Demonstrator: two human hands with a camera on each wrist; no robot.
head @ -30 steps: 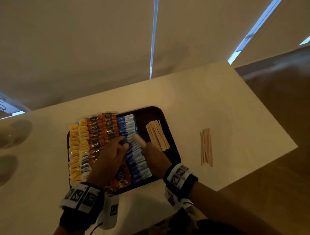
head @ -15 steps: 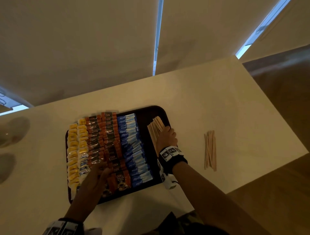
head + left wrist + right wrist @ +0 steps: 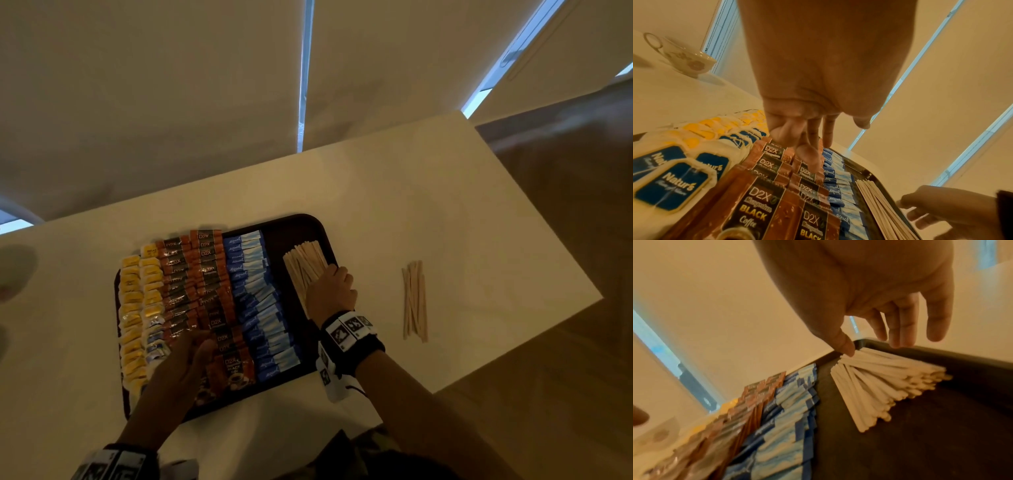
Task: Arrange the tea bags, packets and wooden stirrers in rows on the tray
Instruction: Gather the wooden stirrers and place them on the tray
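With loosely spread fingers, the right hand (image 3: 330,291) rests on the fanned wooden stirrers (image 3: 305,265) at the tray's (image 3: 301,224) right side and should sweep them parallel, while the left hand (image 3: 807,129), fingers extended, steadies the coffee packets (image 3: 205,274).

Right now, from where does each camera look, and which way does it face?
Head: above the table, facing down at the tray; both forearms show.
Left wrist: under the left hand, along its fingers over the coffee packets.
Right wrist: under the right hand, toward the wooden stirrers.
All three show the stirrers and blue packets.
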